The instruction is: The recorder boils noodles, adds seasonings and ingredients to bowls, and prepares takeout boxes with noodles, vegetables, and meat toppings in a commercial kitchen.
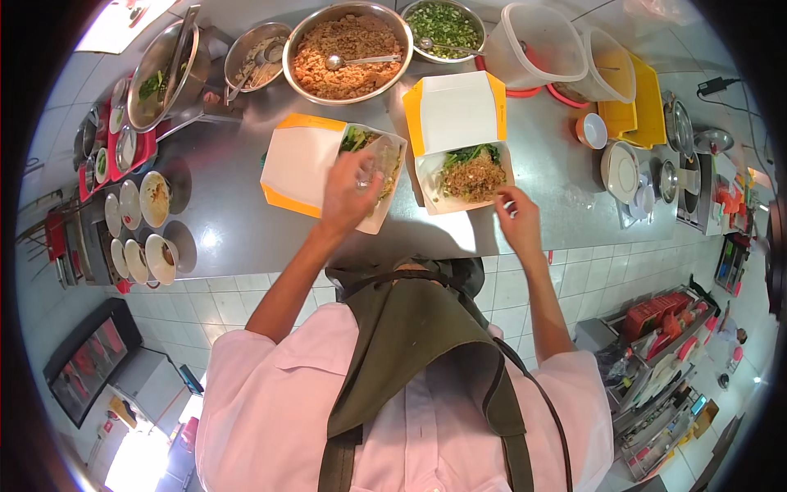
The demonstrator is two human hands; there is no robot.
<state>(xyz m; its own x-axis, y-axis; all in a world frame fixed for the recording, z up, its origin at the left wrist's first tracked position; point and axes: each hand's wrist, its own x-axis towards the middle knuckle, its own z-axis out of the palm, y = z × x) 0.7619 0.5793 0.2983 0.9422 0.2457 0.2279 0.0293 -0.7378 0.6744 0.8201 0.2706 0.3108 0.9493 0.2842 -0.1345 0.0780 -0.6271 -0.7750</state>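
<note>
Two paper takeaway boxes with yellow edges stand with lids raised on the steel counter. Over the food in the left box (363, 222), my left hand (349, 194) holds a small clear plastic item (386, 158), perhaps a packet or cup. Green vegetables and brown topping show partly behind that hand. In the right box (431, 203) lie leafy greens (470, 157) and a heap of brown minced topping (473, 179). My right hand (519, 218) is at this box's front right corner, fingers curled; whether it grips the edge is unclear.
Along the back are a large bowl of brown mince (350, 61) with a spoon, a bowl of chopped green onion (442, 31) and clear plastic tubs (541, 46). Stacked bowls (157, 200) line the left; more bowls (620, 172) and a yellow bin (648, 104) stand right.
</note>
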